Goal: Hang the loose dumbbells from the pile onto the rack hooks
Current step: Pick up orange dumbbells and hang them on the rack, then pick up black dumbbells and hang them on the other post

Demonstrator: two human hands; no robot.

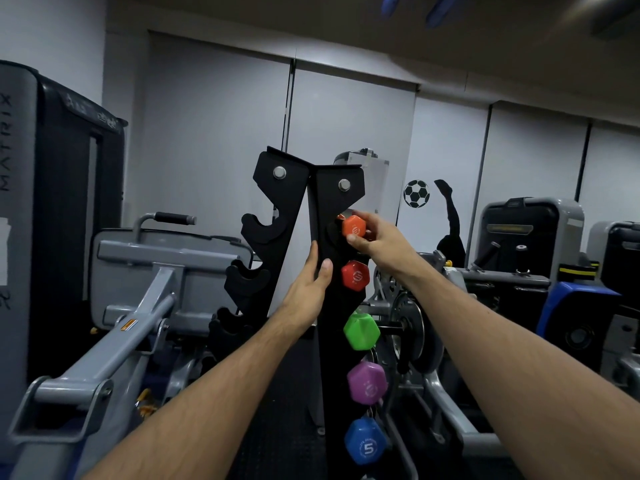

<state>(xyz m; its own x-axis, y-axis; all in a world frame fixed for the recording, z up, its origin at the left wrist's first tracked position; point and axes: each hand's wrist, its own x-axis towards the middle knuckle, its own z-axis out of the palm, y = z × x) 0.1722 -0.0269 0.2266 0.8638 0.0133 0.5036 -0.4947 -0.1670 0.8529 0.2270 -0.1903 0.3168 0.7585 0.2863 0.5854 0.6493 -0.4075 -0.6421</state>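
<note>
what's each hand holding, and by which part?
Right hand grips the orange dumbbell by its near hex head at the top hook. Left hand holds the rack's front edge.

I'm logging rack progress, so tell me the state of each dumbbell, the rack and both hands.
orange dumbbell: at top hook, gripped
red dumbbell: hung
green dumbbell: hung
purple dumbbell: hung
blue dumbbell: hung
rack: upright, left-side hooks empty
right hand: grips orange dumbbell
left hand: holds rack edge

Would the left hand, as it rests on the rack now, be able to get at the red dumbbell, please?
Probably yes. The left hand holds the rack's black plate beside the red dumbbell, thumb close to it, and nothing lies between. The right hand is busy higher up on the orange dumbbell.
</note>
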